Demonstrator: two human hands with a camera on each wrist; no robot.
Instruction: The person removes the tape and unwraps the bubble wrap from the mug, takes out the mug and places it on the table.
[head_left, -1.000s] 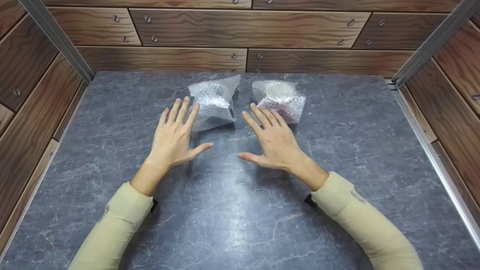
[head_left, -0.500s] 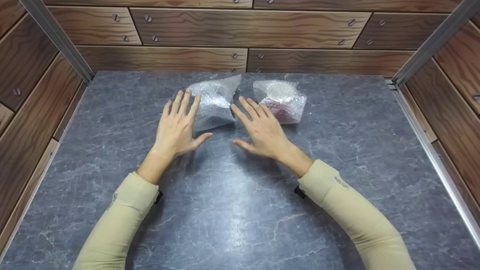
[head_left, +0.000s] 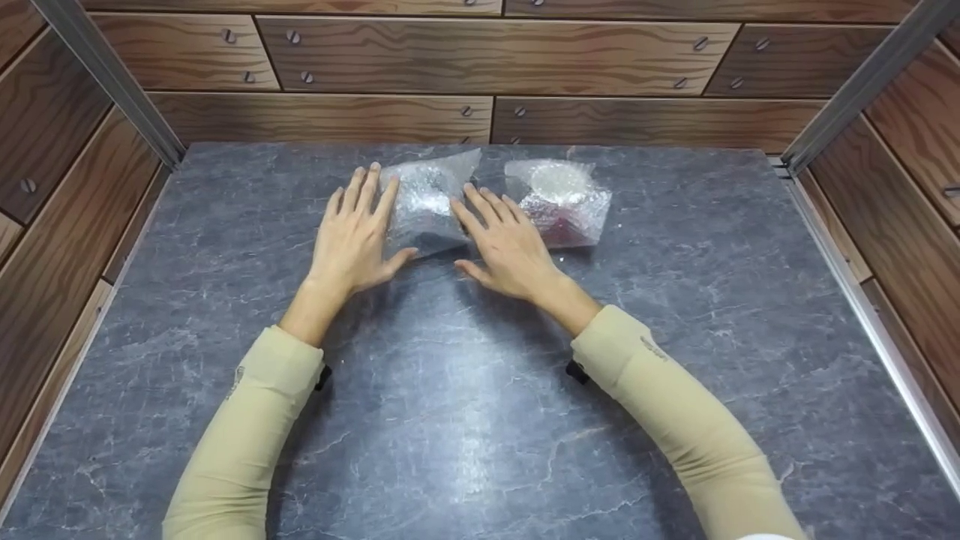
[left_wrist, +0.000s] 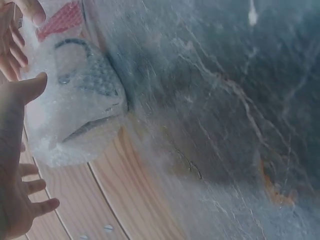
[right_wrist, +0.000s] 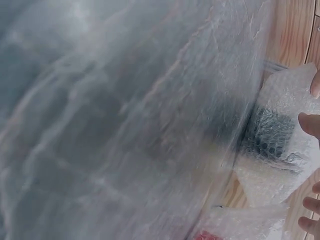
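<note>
While left hand [head_left: 349, 244], right hand [head_left: 511, 251], both spread, flank dark-filled parcel [head_left: 426, 206], reddish parcel [head_left: 566, 214] sits near; wall [head_left: 495, 56] behind.

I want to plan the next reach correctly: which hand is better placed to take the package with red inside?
Probably the right hand: it is open and close beside the red-tinted package. The left hand is farther, across the dark package.

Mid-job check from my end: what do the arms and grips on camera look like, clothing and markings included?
Left sleeve and right sleeve are long and pale yellow, each with a wide cuff, a dark marking too small to read, and a black piece I can't identify at the wrist. Left grip and right grip are bare: no gloves. No cables show.
</note>
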